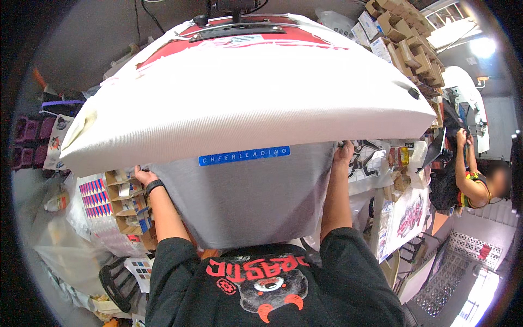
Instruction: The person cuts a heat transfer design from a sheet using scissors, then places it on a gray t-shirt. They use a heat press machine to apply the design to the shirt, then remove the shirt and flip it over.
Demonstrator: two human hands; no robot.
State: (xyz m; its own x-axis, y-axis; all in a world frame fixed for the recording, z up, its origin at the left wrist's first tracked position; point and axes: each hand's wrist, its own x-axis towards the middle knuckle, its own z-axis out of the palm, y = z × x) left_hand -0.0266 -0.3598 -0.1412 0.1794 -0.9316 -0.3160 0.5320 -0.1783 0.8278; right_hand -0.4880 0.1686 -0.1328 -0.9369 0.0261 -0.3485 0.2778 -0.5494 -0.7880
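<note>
Before me is the broad padded upper part of a heat press, covered in white ribbed cloth, with red metal showing near its top. A grey fabric piece hangs from beneath its front edge towards my body. Across the fabric's upper edge lies a blue lettered strip. My left hand, with a black wristband, grips the fabric's upper left corner. The upper right corner is in my right hand. The white pad partly hides the fingertips of both hands.
Cardboard bins stand at the upper right. Small open boxes and printed transfer sheets lie at left. Printed sheets are at right. Another person works at the far right. A black chair is at lower left.
</note>
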